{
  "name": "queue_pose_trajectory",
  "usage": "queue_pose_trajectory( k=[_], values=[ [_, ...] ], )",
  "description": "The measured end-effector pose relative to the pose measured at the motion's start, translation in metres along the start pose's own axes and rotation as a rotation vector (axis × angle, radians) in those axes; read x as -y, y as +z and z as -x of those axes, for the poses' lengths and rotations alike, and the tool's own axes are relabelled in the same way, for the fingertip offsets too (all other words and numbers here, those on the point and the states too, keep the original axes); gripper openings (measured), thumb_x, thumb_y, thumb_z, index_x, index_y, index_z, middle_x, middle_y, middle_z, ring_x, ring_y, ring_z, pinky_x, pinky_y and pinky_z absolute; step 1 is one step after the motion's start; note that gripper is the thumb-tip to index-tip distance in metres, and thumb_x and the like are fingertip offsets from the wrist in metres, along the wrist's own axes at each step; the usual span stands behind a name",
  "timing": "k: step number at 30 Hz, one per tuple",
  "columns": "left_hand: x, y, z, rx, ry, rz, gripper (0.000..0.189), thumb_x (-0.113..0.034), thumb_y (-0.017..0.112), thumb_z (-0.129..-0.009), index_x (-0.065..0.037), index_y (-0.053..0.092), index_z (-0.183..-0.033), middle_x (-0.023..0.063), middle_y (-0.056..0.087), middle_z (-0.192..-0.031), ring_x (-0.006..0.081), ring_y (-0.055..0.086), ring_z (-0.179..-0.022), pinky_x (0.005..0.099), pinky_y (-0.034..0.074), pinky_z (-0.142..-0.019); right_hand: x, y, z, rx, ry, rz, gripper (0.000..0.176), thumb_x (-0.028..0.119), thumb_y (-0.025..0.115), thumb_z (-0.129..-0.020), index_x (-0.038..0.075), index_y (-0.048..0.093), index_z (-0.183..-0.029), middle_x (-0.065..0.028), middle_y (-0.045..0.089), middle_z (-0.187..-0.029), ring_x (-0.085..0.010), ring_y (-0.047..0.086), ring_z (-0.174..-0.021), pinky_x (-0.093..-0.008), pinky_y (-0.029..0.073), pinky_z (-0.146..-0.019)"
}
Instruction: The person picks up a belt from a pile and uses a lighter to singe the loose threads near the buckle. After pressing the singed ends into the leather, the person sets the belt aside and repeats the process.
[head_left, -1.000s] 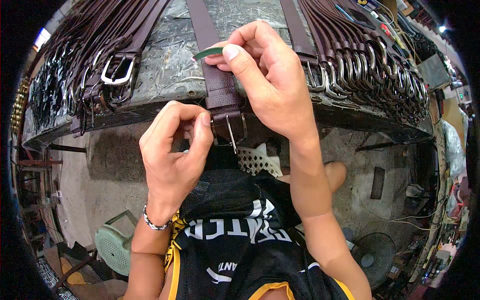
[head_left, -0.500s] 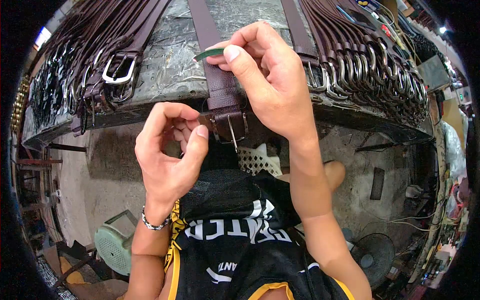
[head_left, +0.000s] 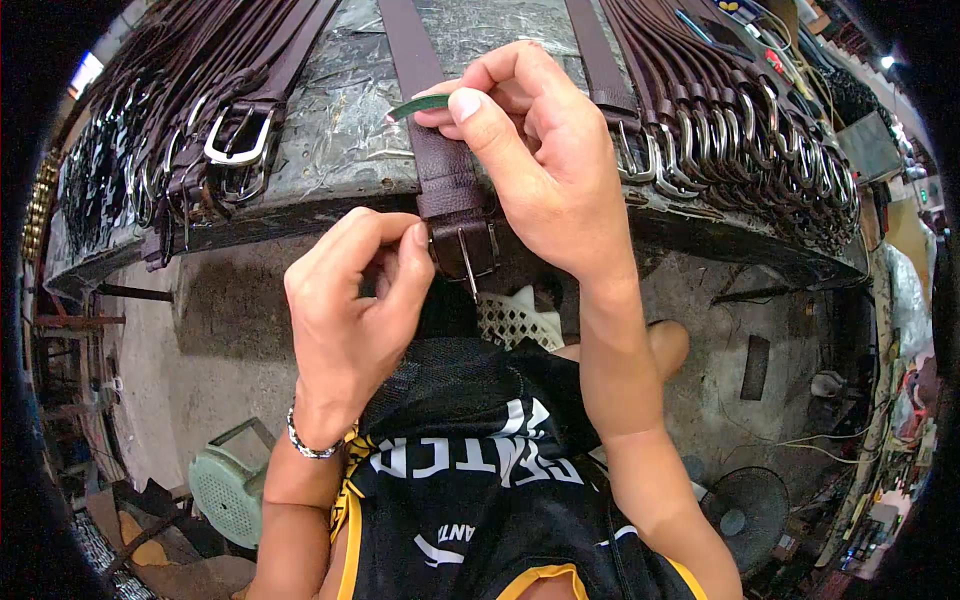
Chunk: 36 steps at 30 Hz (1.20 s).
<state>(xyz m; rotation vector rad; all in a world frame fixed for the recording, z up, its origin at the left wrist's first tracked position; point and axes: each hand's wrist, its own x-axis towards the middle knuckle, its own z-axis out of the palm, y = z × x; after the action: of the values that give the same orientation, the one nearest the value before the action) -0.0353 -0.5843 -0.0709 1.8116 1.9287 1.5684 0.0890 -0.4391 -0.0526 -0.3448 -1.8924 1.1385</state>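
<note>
A dark brown leather belt (head_left: 447,185) lies across the bench, its end hanging over the near edge with a metal buckle (head_left: 467,257). At the left side of that buckle, the thumb and index finger of my left hand (head_left: 355,285) are pinched together. Whatever sits between those fingertips is too small to make out. Just above the belt, my right hand (head_left: 545,165) holds a thin, slightly curved green strip (head_left: 418,105) between thumb and fingers. Its pointed end faces left; the rest is hidden in the hand.
Many brown belts with buckles hang over the bench (head_left: 340,150) edge, in a left bunch (head_left: 240,140) and a right bunch (head_left: 730,130). Below stand a green plastic stool (head_left: 225,490), a white perforated plastic piece (head_left: 515,320) and a black fan (head_left: 745,515).
My left hand has moved slightly up and right to the buckle's edge, and its thumb and index finger have closed together. The right hand with the green strip has hardly moved.
</note>
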Motion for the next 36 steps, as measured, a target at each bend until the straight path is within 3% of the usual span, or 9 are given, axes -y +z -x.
queue_pose_trajectory(
  k=[4, 10, 13, 28, 31, 33, 36],
  values=[
    [-0.006, -0.002, 0.005, 0.047, -0.347, 0.268, 0.007, -0.002, 0.068, -0.098, 0.004, 0.068, -0.095, 0.0016, 0.067, -0.077, 0.003, 0.061, -0.064, 0.0217, 0.05, -0.058, 0.0, 0.001, 0.0, -0.001, -0.004, -0.004, 0.015, 0.011, 0.058, -0.107, -0.003, 0.056, -0.109, -0.0142, 0.072, -0.106, -0.0178, 0.072, -0.1, -0.0304, 0.058, -0.091],
    [-0.006, 0.001, 0.007, 0.024, -0.408, 0.446, 0.005, -0.001, 0.066, -0.1, 0.003, 0.066, -0.1, 0.0019, 0.067, -0.077, 0.0036, 0.06, -0.063, 0.0216, 0.049, -0.058, 0.0, 0.001, 0.0, -0.005, -0.003, -0.016, 0.015, 0.011, 0.059, -0.107, -0.004, 0.056, -0.109, -0.0138, 0.072, -0.106, -0.0175, 0.072, -0.1, -0.0302, 0.058, -0.09],
    [0.001, 0.002, 0.007, -0.018, -0.186, 0.16, 0.005, -0.003, 0.067, -0.1, 0.002, 0.066, -0.099, 0.0023, 0.066, -0.077, 0.0046, 0.06, -0.065, 0.0224, 0.049, -0.06, -0.001, 0.001, 0.0, -0.004, -0.001, -0.003, 0.014, 0.01, 0.058, -0.107, -0.004, 0.056, -0.109, -0.0138, 0.072, -0.107, -0.0174, 0.072, -0.1, -0.0303, 0.058, -0.09],
    [0.006, -0.002, 0.008, -0.091, -0.145, 0.243, 0.008, -0.005, 0.071, -0.096, 0.0, 0.067, -0.101, 0.0014, 0.064, -0.081, 0.0064, 0.055, -0.069, 0.0236, 0.044, -0.061, 0.0, 0.001, 0.0, -0.037, -0.034, -0.093, 0.013, 0.009, 0.059, -0.106, -0.003, 0.057, -0.108, -0.0139, 0.073, -0.106, -0.0196, 0.074, -0.099, -0.0307, 0.059, -0.089],
    [0.001, -0.005, 0.006, -0.108, -0.057, 0.145, 0.016, -0.005, 0.076, -0.09, -0.001, 0.067, -0.103, 0.0034, 0.063, -0.085, 0.0076, 0.057, -0.072, 0.0239, 0.045, -0.061, -0.001, 0.002, 0.0, -0.126, -0.076, -0.203, 0.012, 0.008, 0.062, -0.104, -0.004, 0.059, -0.105, -0.0108, 0.071, -0.099, -0.0172, 0.074, -0.092, -0.0287, 0.059, -0.084],
    [-0.001, -0.003, 0.001, -0.113, 0.126, -0.007, 0.03, -0.005, 0.086, -0.078, -0.002, 0.069, -0.103, 0.0065, 0.064, -0.089, 0.0156, 0.063, -0.073, 0.0276, 0.049, -0.06, 0.0, 0.003, 0.0, -0.179, -0.09, -0.265, 0.012, 0.007, 0.063, -0.103, -0.004, 0.059, -0.103, -0.0089, 0.07, -0.096, -0.0157, 0.074, -0.09, -0.0275, 0.058, -0.082],
    [-0.008, 0.01, 0.001, -0.093, 0.206, -0.116, 0.04, -0.009, 0.09, -0.074, -0.003, 0.069, -0.107, 0.006, 0.062, -0.088, 0.0173, 0.058, -0.073, 0.0286, 0.044, -0.059, 0.001, 0.002, 0.001, -0.219, -0.109, -0.335, 0.012, 0.008, 0.064, -0.103, -0.003, 0.058, -0.104, -0.0087, 0.069, -0.095, -0.0158, 0.074, -0.09, -0.0277, 0.059, -0.082]
  ],
)
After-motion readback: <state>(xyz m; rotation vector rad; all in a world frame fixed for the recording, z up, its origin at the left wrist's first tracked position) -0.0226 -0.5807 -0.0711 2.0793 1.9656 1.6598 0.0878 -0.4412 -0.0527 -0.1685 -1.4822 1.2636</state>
